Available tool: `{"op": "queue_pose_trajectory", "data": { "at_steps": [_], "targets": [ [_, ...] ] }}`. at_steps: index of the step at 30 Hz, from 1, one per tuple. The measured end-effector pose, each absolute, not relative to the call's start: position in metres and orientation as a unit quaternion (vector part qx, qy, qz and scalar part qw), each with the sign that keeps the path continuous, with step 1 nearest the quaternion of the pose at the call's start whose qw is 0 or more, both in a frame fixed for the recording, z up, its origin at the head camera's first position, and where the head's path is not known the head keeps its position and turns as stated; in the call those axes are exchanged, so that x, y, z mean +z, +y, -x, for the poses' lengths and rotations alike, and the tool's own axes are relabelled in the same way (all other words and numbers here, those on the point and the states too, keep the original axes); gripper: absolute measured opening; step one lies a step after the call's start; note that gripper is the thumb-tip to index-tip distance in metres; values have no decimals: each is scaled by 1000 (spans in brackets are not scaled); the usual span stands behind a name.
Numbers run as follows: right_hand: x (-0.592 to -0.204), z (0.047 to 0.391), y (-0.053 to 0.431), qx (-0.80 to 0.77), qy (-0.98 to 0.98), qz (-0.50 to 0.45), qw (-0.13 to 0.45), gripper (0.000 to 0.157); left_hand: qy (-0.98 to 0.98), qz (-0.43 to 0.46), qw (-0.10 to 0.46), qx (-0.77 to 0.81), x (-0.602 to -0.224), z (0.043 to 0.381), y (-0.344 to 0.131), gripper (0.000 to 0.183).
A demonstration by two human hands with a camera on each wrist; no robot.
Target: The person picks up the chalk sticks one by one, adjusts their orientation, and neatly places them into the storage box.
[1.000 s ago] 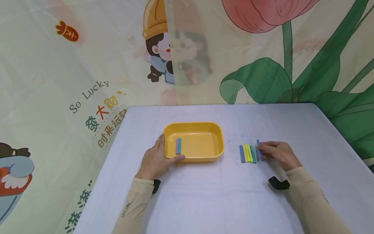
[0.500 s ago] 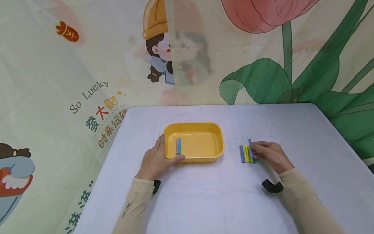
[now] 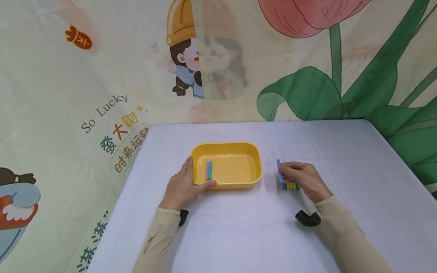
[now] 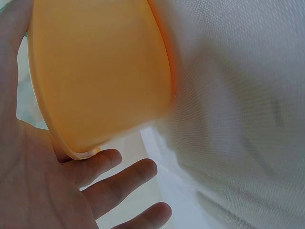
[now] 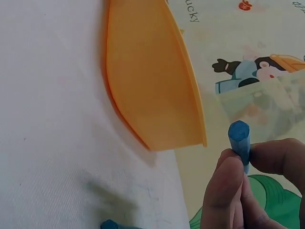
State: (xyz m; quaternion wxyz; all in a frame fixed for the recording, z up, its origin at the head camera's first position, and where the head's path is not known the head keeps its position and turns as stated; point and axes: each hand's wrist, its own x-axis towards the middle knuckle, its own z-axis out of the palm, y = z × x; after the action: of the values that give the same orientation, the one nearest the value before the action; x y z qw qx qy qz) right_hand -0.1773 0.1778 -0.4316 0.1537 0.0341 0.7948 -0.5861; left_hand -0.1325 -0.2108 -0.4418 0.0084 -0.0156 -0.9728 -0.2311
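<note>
Stick (image 5: 239, 136) in my right hand (image 3: 304, 180): solid blue.
Row of sticks (image 3: 291, 186) near it: blue, yellow and green.
Tray (image 3: 237, 176) at my left hand (image 3: 179, 187): plain yellow.
Paired sticks (image 3: 207, 170) within: one lilac, one teal.
Tablecloth (image 3: 225, 227): white, faint bluish smudges.
My sleeves (image 3: 155, 235): beige, small dark lettering.
Wrist pieces (image 3: 308, 218): black.
Backdrop (image 3: 44, 94): cream, printed with a coral-pink tulip (image 3: 314, 17), green leaves (image 3: 314, 91), a cartoon figure (image 3: 186, 58) in orange hat (image 3: 182, 22) and blue clothes (image 3: 198, 89), a red pouch (image 3: 79, 37), and print lettering (image 3: 108, 144) in grey, teal, red, yellow and brown.

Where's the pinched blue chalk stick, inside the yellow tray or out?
Out: the right hand pinches the blue chalk stick above the table, beside the yellow tray.
</note>
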Motion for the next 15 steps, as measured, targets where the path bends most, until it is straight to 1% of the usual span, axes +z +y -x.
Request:
{"op": "queue_pose_trajectory", "data": {
  "at_steps": [11,15],
  "targets": [
    [-426,183,151,-611,778,-27,145,71,-972,13,6,-234,-444,134,-210,135],
    [-422,184,138,-626,766,-17,143,63,-972,17,10,-233,-444,134,-210,135]
  ]
}}
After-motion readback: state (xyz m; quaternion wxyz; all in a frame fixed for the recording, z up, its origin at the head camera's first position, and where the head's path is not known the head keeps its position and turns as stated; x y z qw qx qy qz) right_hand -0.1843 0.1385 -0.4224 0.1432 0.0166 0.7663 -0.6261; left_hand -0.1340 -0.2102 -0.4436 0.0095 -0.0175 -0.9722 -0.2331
